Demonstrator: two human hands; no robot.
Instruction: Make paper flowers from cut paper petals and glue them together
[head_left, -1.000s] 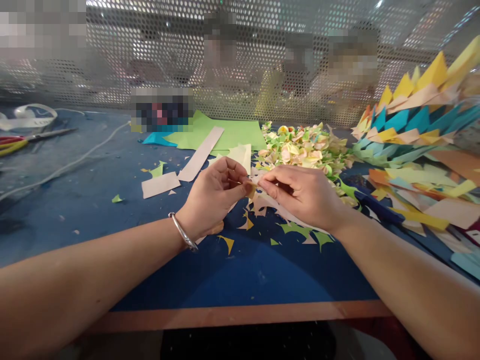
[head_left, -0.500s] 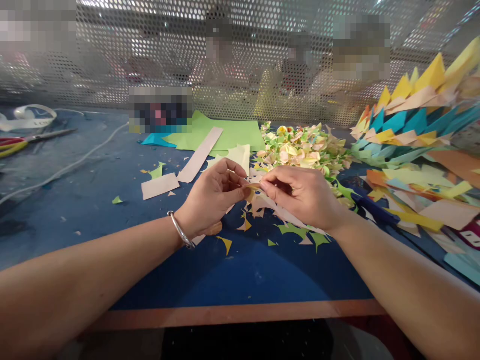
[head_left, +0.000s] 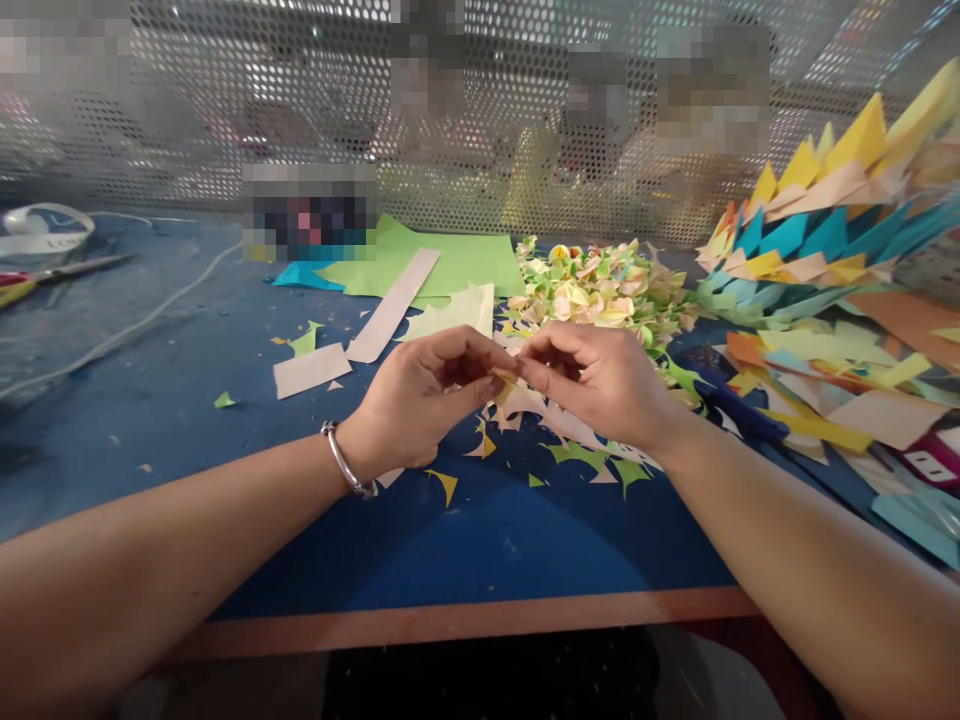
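Note:
Over the middle of the blue table, my left hand (head_left: 435, 395) pinches a small yellowish paper piece (head_left: 505, 379) between thumb and fingers. My right hand (head_left: 600, 385) meets it from the other side, its thumb and forefinger closed on the same piece. Most of the piece is hidden by the fingertips. Beneath my hands lie pale pink and green paper offcuts (head_left: 581, 455). Just behind them is a heap of small cut and curled paper pieces (head_left: 592, 290) in cream, pink and green. A silver bangle (head_left: 346, 465) circles my left wrist.
Green sheets (head_left: 457, 262), a pink strip (head_left: 395, 305) and a pink rectangle (head_left: 312, 371) lie behind left. Scissors (head_left: 52, 275) and a white cable (head_left: 135, 335) are far left. At right stand a folded-paper model (head_left: 825, 230), paper strips (head_left: 832, 390) and a dark-blue-handled tool (head_left: 742, 410). A perforated screen (head_left: 480, 150) rises behind.
The fingers of my left hand have closed in toward my right fingertips around the paper piece. The whole view has shifted slightly, with the table things appearing a little further left.

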